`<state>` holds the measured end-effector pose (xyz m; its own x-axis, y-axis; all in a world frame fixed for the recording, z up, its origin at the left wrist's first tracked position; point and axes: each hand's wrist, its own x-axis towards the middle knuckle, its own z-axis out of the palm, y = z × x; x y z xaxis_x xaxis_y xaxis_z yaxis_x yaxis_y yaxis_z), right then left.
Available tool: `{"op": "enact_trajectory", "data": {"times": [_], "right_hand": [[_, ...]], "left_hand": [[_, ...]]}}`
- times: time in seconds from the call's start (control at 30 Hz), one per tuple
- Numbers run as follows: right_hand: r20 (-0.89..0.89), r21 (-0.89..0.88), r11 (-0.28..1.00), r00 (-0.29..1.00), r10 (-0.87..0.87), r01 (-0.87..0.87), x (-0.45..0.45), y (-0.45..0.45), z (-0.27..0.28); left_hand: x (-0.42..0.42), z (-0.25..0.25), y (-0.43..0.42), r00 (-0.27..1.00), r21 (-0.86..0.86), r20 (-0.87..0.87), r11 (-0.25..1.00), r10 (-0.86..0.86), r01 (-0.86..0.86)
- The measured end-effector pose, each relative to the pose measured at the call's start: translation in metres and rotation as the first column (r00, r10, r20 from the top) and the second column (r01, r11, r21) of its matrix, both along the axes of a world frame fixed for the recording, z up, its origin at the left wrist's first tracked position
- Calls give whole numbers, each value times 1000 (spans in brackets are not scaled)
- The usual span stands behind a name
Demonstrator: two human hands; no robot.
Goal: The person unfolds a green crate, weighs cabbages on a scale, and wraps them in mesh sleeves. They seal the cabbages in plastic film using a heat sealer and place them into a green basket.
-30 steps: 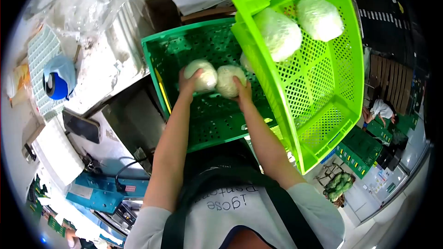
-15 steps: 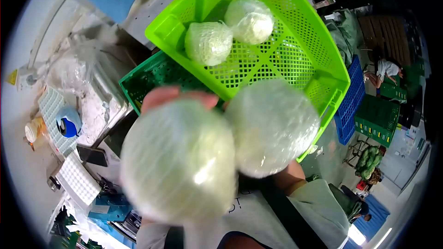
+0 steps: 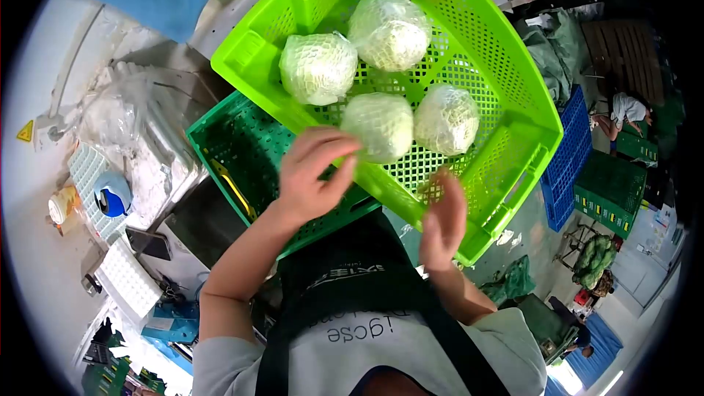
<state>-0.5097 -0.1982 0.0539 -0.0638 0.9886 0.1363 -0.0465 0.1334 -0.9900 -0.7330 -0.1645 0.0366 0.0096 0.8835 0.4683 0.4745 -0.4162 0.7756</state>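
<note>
Several round, pale green heads that look like cabbages, wrapped in clear film, lie in a bright green crate (image 3: 506,95). Two are at the far side, a left cabbage (image 3: 318,68) and a right cabbage (image 3: 390,32). Closer to me are another pair, a left cabbage (image 3: 378,127) and a right cabbage (image 3: 446,120). My left hand (image 3: 317,174), empty with curved fingers apart, is over the crate's near edge beside the near left cabbage. Just below the near right cabbage is my right hand (image 3: 444,221), slightly blurred, open and holding nothing.
Under the light crate's left side sits a dark green crate (image 3: 249,121) with a yellow-handled tool (image 3: 233,187) in it. A phone (image 3: 149,244) and a blue-and-white roll (image 3: 111,194) lie on the left. Blue crates (image 3: 566,161) stand on the right; other people are farther off.
The two wrapped cabbages held up before me are now down in the near part of the light green crate. Both hands have let go and are empty.
</note>
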Motion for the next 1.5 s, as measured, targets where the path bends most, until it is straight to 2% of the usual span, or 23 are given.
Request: {"op": "enact_trajectory", "data": {"times": [0.03, 0.07, 0.1, 0.13, 0.17, 0.2, 0.23, 0.27, 0.3, 0.33, 0.37, 0.47, 0.57, 0.7, 0.8, 0.87, 0.93, 1.03, 1.13, 1.23, 1.4, 1.47, 1.5], "right_hand": [[-54, 44, 941, 940, 337, -335, -3, -12, 2], [-57, -31, 872, 872, 486, -488, -20, -25, 9], [20, -68, 740, 741, 672, -669, -37, -23, 0], [145, -120, 719, 704, 695, -685, -52, -29, -30], [175, -274, 790, 779, 602, -549, -69, -38, -66], [12, -536, 801, 946, 324, -268, -84, -53, -115], [143, -667, 734, 943, 299, -131, -84, -55, -189], [241, -663, 749, 949, 203, 8, -99, -33, -199], [703, -290, 957, 679, 212, 2, -91, -32, -267], [684, -365, 929, 694, 223, 62, -91, -16, -283], [691, -420, 899, 686, 230, 122, -86, -3, -298], [677, -517, 822, 701, 223, 237, -61, 9, -325], [583, -601, 749, 794, 173, 278, -32, 8, -335], [421, -699, 669, 901, 104, 250, -17, -5, -325], [319, -731, 659, 942, 103, 176, -24, -18, -303], [278, -711, 696, 950, 143, 103, -41, -22, -283], [285, -672, 738, 940, 185, 59, -59, -22, -272], [445, -598, 789, 877, 180, 142, -81, -2, -303], [557, -572, 787, 814, 165, 232, -89, 24, -342], [525, -622, 742, 836, 158, 250, -91, 37, -361], [238, -801, 579, 968, 77, 151, -91, 51, -363], [78, -867, 495, 997, 14, 61, -90, 55, -356], [-9, -890, 456, 1000, -19, 1, -91, 58, -351]], "left_hand": [[-13, -7, -6, 984, -30, 84, 987, 158, -156], [-26, -15, -12, 936, -70, 160, 950, 313, -306], [-41, -30, -17, 847, -257, 275, 883, 455, -392], [-55, -52, -20, 721, -445, 352, 784, 597, -432], [-69, -87, -20, 683, -506, 377, 757, 625, -414], [-78, -128, -19, 645, -561, 399, 730, 652, -390], [-75, -168, -20, 708, -626, 251, 669, 660, -401], [-68, -203, -20, 761, -682, 98, 600, 642, -418], [-57, -231, -16, 851, -630, 111, 698, 514, -340], [-43, -254, -10, 920, -573, 117, 782, 374, -244], [-29, -270, 0, 966, -567, 61, 805, 250, -173], [11, -313, 28, 976, -695, -215, 697, 32, -176], [24, -345, 27, 946, -749, -318, 629, -66, -208], [19, -367, 24, 967, -746, -255, 640, -22, -182], [5, -363, 9, 980, -745, -47, 646, 193, -163], [-15, -351, -5, 915, -775, 111, 610, 388, -164], [-39, -340, -17, 797, -826, 209, 538, 567, -165], [-79, -328, -28, 620, -878, 263, 450, 739, -163], [-101, -325, -33, 555, -903, 254, 400, 792, -156], [-103, -329, -38, 548, -919, 235, 368, 803, -144], [-94, -334, -40, 537, -925, 272, 371, 799, -84], [-88, -328, -49, 468, -915, 346, 402, 813, -23], [-85, -318, -55, 390, -896, 418, 442, 821, 29]]}}
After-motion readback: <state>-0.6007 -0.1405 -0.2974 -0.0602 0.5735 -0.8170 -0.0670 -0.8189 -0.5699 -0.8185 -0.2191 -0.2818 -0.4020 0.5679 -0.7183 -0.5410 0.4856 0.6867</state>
